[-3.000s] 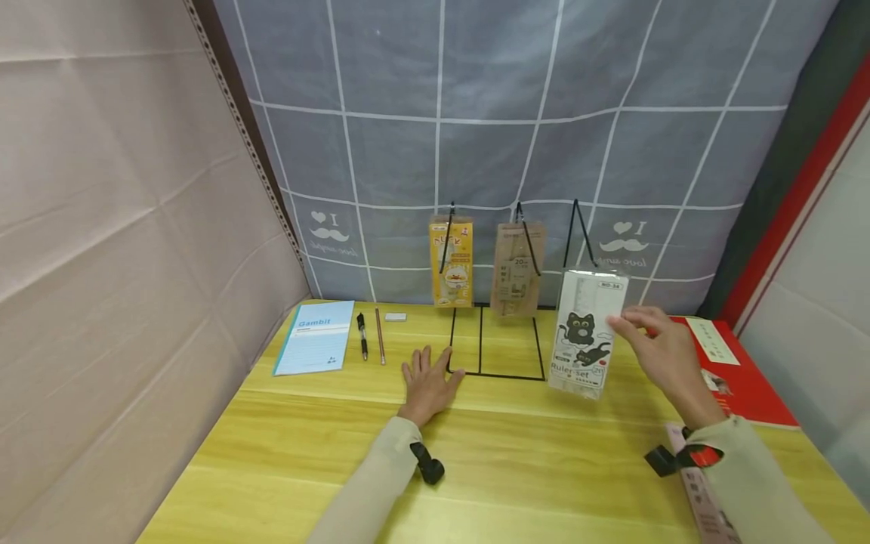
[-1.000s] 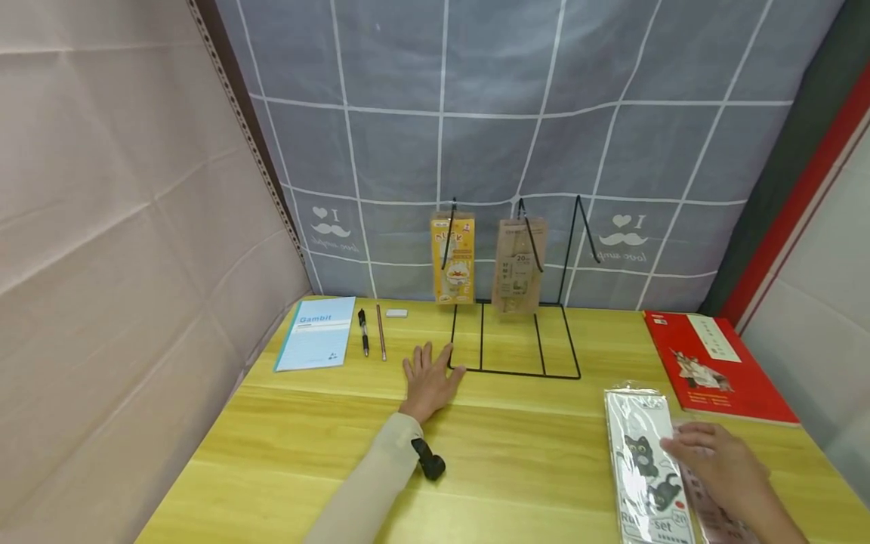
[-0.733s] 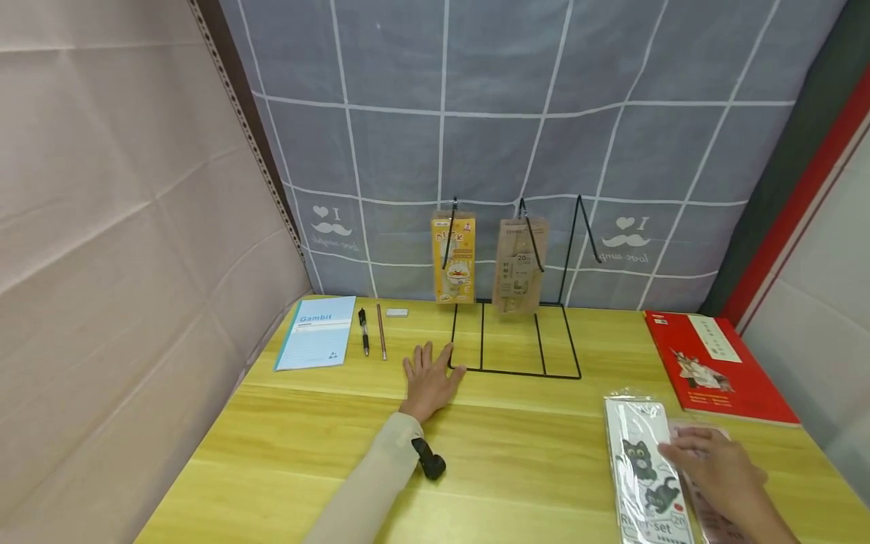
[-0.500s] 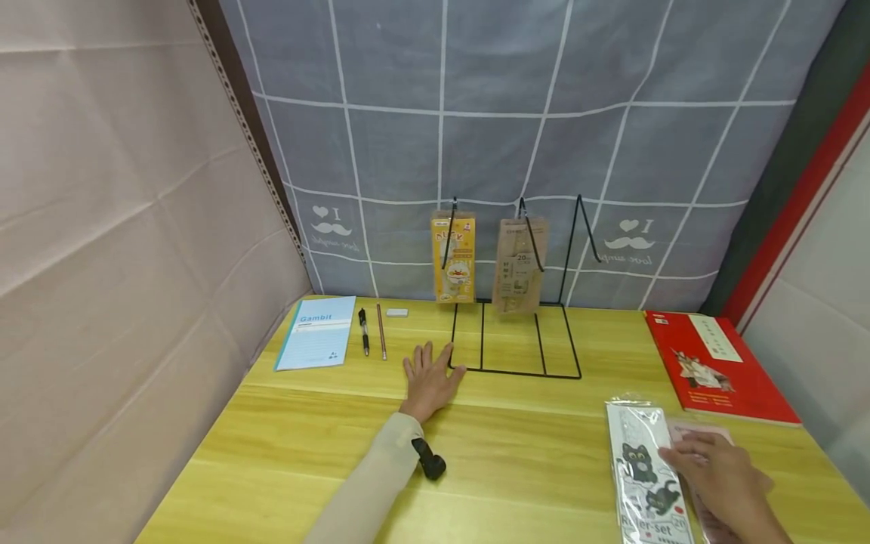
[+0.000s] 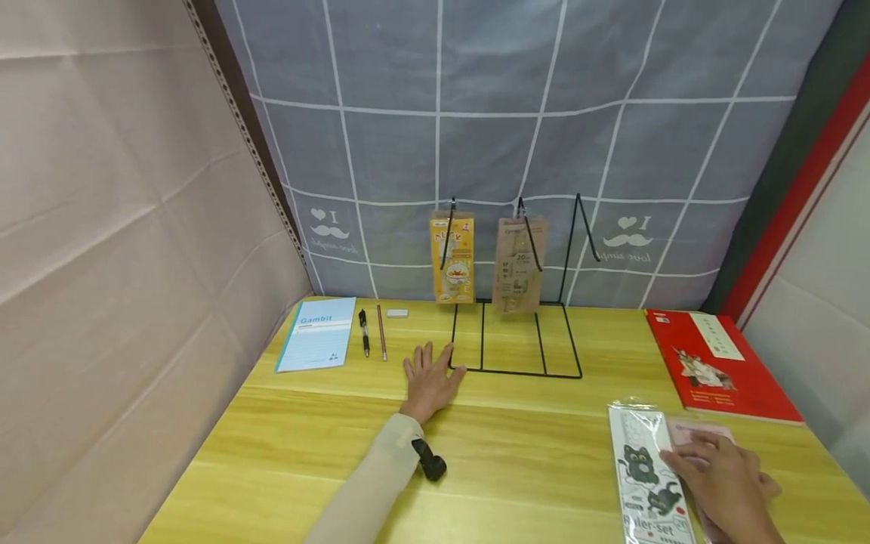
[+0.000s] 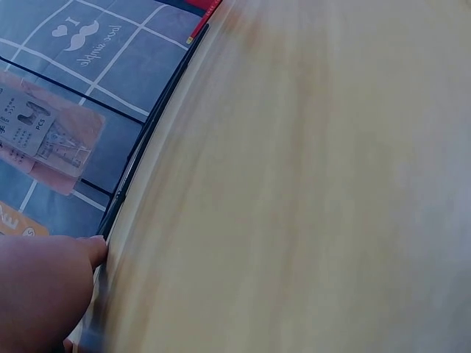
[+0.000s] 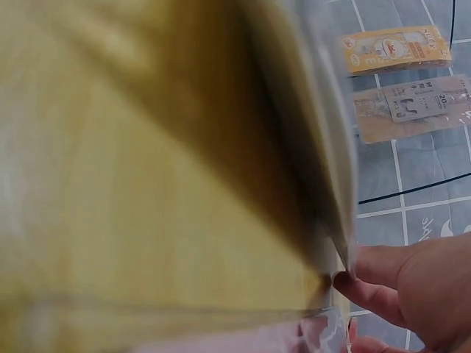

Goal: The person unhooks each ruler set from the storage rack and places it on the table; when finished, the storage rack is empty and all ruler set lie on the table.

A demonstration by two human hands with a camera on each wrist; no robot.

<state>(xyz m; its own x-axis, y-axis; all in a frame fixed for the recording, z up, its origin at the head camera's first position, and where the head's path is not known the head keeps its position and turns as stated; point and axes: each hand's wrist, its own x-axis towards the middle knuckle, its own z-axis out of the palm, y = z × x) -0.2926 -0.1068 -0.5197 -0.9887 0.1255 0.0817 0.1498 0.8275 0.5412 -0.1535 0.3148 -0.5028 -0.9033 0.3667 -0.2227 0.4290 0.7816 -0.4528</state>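
My right hand (image 5: 729, 483) pinches the right edge of a clear-wrapped ruler set (image 5: 640, 468) with black cats, at the front right. In the right wrist view the pack's edge (image 7: 335, 162) stands tilted above the wood, between thumb and finger. Partly hidden under that hand lies a pink pack (image 5: 703, 432). My left hand (image 5: 430, 381) lies spread on the table, fingertips at the front left corner of a black wire rack (image 5: 523, 372). A yellow duck pack (image 5: 454, 261) hangs on the rack's left hook, a brown pack (image 5: 518, 264) on its middle one; the right hook is bare.
A light blue notebook (image 5: 316, 336), black pen (image 5: 364, 334), pencil (image 5: 382, 332) and white eraser (image 5: 397, 313) lie back left on the wooden table (image 5: 516, 453). At the right lies a red book (image 5: 723, 370). A grey checked cloth (image 5: 503, 151) hangs behind the rack.
From in front of the rack's right hook, the right hand has brought the ruler set down to the front right, beside the pink pack. Lately it has barely moved. The left hand stays put.
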